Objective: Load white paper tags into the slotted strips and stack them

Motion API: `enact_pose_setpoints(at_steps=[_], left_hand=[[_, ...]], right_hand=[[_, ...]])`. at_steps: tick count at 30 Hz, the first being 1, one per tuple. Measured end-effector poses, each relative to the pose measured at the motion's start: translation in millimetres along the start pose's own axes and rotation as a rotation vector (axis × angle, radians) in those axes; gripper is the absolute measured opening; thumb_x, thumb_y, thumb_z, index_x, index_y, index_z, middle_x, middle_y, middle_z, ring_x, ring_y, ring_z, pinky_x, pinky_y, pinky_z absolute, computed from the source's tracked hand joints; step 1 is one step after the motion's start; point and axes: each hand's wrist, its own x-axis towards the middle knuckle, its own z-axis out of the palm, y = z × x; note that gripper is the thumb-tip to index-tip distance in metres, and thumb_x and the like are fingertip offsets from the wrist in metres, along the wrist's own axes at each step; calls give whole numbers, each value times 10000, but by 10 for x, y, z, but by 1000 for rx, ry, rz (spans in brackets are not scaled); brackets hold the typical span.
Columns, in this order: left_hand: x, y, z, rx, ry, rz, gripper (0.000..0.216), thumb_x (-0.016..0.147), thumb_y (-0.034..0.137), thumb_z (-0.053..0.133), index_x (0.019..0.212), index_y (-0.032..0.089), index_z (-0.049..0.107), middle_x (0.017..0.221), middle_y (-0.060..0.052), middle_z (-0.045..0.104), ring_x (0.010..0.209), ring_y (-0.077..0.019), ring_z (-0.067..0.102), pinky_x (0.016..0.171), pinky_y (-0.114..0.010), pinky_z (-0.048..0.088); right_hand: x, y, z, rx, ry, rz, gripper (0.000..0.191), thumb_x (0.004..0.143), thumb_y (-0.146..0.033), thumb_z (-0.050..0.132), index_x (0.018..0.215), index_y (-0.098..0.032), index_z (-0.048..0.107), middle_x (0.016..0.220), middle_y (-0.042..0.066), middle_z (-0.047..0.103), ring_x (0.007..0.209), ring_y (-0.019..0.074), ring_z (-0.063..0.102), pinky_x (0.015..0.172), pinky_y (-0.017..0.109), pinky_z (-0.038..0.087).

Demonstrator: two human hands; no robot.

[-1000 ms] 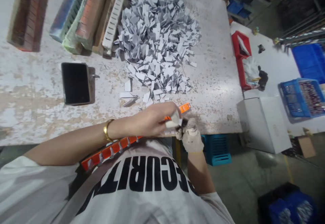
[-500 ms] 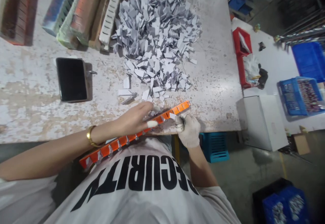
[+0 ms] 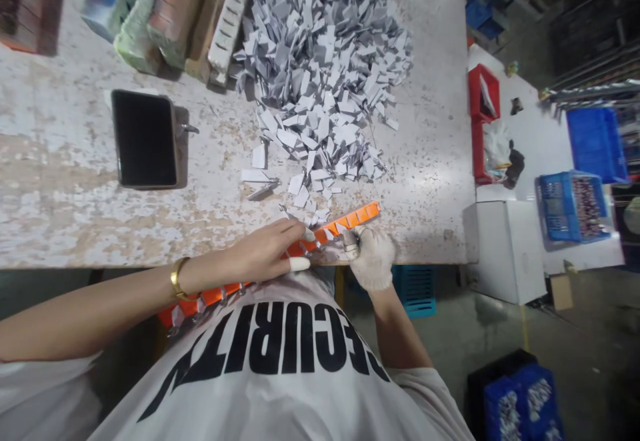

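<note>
A long orange slotted strip [image 3: 361,215] lies slantwise over the table's front edge, its lower end against the shirt. Small white tag-like pieces [image 3: 329,234] stand in several of its slots. My left hand [image 3: 265,249], bare with white covers on two fingertips and a gold bracelet at the wrist, is closed over the middle of the strip. My right hand [image 3: 374,257], in a white knit glove with a grey-wrapped thumb, is closed beside the strip's upper part. What its fingertips hold is too small to make out. Loose white pieces [image 3: 320,177] lie just beyond the strip.
A large heap of grey-white pieces [image 3: 325,47] covers the table's middle. Several slotted bars [image 3: 233,21] lie at the back left. A black phone-like device [image 3: 145,139] rests at left. To the right are a white box [image 3: 510,247], red bins [image 3: 483,94] and a blue basket [image 3: 573,207].
The view has shifted slightly. My left hand's fingers sit differently on the strip, covering more of its middle. The white piece by my right thumb now stands at a slot.
</note>
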Motion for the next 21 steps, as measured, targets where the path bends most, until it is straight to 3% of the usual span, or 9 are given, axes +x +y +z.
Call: enact_pose_setpoints(at_steps=[7, 13, 21], left_hand=[[5, -22, 17, -13, 8, -5, 360, 953, 506, 593, 1179, 226, 612, 1113, -99, 646, 1032, -270, 626, 883, -383, 511], [16, -16, 36, -10, -15, -17, 324, 945, 447, 598, 1163, 207, 611, 1122, -105, 649, 1050, -280, 630, 902, -393, 510], [43, -28, 36, -13, -53, -37, 313, 926, 379, 585, 1171, 186, 609, 1120, -109, 656, 1060, -286, 632, 917, -409, 513]], right_hand=[[44, -42, -93, -111, -65, -45, 342, 1012, -384, 504, 732, -213, 601, 589, 40, 583, 600, 198, 504, 619, 333, 298], [162, -57, -160, -150, -274, -32, 239, 956, -335, 550, 752, -219, 598, 584, 27, 607, 547, 177, 481, 588, 327, 228], [9, 22, 194, -15, -70, -53, 206, 928, -270, 523, 741, -212, 588, 620, 52, 612, 650, 225, 550, 638, 328, 352]])
